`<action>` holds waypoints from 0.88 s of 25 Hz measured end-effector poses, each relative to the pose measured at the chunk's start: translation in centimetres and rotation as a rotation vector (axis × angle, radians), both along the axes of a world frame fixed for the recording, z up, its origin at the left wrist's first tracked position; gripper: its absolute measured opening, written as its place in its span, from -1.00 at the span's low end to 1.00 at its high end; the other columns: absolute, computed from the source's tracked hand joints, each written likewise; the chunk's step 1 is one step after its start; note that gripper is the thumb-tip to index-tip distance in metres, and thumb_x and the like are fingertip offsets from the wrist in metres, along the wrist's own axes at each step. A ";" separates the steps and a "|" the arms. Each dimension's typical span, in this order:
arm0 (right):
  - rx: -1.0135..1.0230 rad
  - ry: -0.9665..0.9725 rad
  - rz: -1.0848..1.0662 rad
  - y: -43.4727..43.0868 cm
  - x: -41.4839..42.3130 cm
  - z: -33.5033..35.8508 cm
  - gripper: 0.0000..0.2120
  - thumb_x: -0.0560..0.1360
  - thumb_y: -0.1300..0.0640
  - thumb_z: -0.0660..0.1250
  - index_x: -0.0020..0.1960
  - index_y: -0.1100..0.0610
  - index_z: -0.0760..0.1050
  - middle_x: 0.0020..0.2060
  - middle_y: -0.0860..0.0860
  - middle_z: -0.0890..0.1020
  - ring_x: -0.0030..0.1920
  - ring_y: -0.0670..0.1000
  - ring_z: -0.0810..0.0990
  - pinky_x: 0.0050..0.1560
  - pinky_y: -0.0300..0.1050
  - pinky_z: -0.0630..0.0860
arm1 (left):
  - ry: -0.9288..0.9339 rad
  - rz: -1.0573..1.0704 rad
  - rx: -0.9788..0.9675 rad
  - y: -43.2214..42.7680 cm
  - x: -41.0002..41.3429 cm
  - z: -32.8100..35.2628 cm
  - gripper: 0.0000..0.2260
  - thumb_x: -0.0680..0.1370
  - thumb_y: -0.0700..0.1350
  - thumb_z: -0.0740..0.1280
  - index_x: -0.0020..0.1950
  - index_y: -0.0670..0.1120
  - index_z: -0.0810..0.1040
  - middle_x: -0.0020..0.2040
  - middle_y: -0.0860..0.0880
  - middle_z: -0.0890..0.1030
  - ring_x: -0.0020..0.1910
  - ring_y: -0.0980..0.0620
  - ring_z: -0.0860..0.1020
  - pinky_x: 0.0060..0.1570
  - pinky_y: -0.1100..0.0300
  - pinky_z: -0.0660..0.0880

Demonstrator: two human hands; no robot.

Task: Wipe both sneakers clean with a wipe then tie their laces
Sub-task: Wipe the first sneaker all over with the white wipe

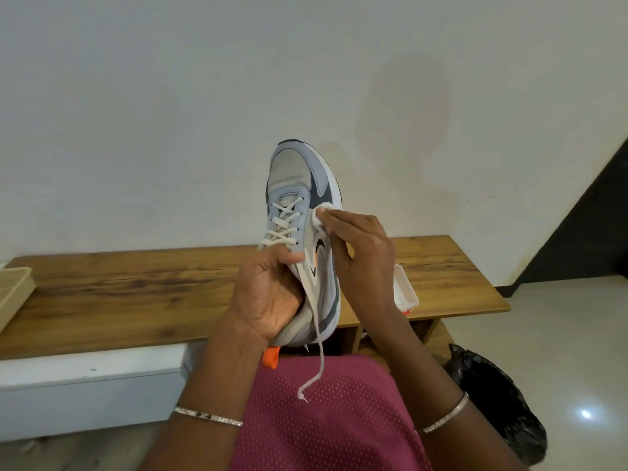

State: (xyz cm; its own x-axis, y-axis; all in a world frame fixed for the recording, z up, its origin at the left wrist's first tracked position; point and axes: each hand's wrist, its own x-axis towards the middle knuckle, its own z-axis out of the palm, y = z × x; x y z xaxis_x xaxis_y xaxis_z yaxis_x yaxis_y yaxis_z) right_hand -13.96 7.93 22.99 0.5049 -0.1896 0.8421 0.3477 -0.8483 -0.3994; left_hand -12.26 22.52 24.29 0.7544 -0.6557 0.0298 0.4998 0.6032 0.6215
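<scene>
A grey and light-blue sneaker (pixel 299 185) with a white sole is held up in front of me, toe pointing up. My left hand (pixel 268 294) grips it at the heel and collar, thumb across the tongue. My right hand (pixel 360 253) presses a white wipe (pixel 321 214) against the sneaker's right side, fingers laid over the wipe. The white laces (pixel 283 222) are untied and one loose end (pixel 314 362) hangs down over my lap. An orange pull tab (pixel 271 356) shows below my left wrist. The second sneaker is not in view.
A long wooden bench (pixel 136 283) runs along the white wall. A white wipes pack (pixel 406 287) lies on it behind my right hand. A beige tray (pixel 13 294) sits at the bench's left end. A black bag (pixel 499 402) stands on the floor at right.
</scene>
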 end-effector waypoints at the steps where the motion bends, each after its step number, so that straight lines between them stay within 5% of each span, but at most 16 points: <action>1: 0.001 0.013 0.018 -0.2 -0.1 -0.1 -0.75 0.52 0.30 0.40 0.18 0.14 0.65 0.09 0.00 0.69 0.08 0.01 0.62 0.06 -0.23 0.54 | -0.030 0.021 0.026 0.0 0.2 -0.5 -0.41 0.36 -0.36 0.21 0.42 -0.25 0.42 0.32 -0.28 0.48 0.33 -0.26 0.44 0.45 -0.15 0.27; 4: -0.017 0.092 0.089 -0.5 -1.2 -0.9 -0.78 0.51 0.27 0.41 0.14 0.14 0.67 0.03 -0.01 0.71 0.02 -0.03 0.63 0.00 -0.12 0.58 | -0.051 0.113 0.007 -0.1 0.7 -1.8 -0.38 0.32 -0.47 0.21 0.39 -0.23 0.47 0.33 -0.30 0.50 0.34 -0.27 0.48 0.41 -0.16 0.35; 9: -0.055 0.236 0.066 1.0 -4.8 -4.4 -0.80 0.46 0.27 0.48 0.07 0.14 0.66 -0.03 0.00 0.70 -0.01 -0.03 0.63 -0.06 -0.05 0.63 | 0.073 0.225 0.054 0.7 1.4 -1.7 -0.72 0.34 -0.39 0.19 -0.17 -0.27 0.68 -0.10 -0.22 0.67 -0.08 -0.18 0.67 -0.08 -0.01 0.66; 13: -0.031 0.201 0.013 1.3 -3.3 -3.0 -0.84 0.47 0.26 0.47 0.04 0.15 0.63 -0.07 0.04 0.69 -0.07 -0.02 0.60 -0.13 -0.24 0.54 | 0.094 0.263 0.053 0.6 1.5 -2.0 -0.68 0.32 -0.37 0.22 0.01 -0.25 0.61 -0.11 -0.19 0.67 -0.10 -0.14 0.67 0.00 0.00 0.64; 15: 0.016 0.141 -0.017 1.1 -1.6 -1.3 -0.88 0.50 0.27 0.43 0.03 0.16 0.60 -0.09 0.06 0.66 -0.09 -0.02 0.57 -0.18 -0.32 0.46 | 0.095 0.254 0.045 0.2 1.2 -2.1 -0.70 0.31 -0.36 0.22 -0.06 -0.23 0.65 -0.13 -0.17 0.67 -0.13 -0.12 0.67 -0.01 0.05 0.65; 19: -0.058 0.081 -0.011 0.0 0.2 0.2 -0.88 0.53 0.29 0.40 0.05 0.19 0.62 0.01 0.06 0.65 0.02 0.01 0.57 -0.03 -0.28 0.49 | 0.105 0.257 0.036 -0.1 0.9 -2.1 -0.71 0.31 -0.32 0.19 -0.26 -0.18 0.71 -0.18 -0.16 0.69 -0.14 -0.11 0.67 -0.12 0.10 0.66; 22: -0.099 0.215 0.083 -0.6 -1.7 -1.1 -0.86 0.53 0.28 0.39 0.07 0.17 0.62 0.02 0.03 0.65 0.03 -0.02 0.58 0.02 -0.21 0.53 | 0.114 0.290 -0.062 0.7 1.4 -2.3 -0.67 0.24 -0.31 0.35 -0.03 -0.20 0.69 -0.06 -0.19 0.68 -0.06 -0.15 0.67 -0.03 0.00 0.65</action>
State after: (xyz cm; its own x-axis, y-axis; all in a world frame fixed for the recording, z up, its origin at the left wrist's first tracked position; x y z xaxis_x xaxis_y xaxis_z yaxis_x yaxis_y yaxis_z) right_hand -15.63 7.33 21.87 0.6852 -0.0619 0.7257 0.3338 -0.8589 -0.3884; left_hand -10.87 23.18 21.95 0.9104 -0.4125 -0.0327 0.3660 0.7656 0.5291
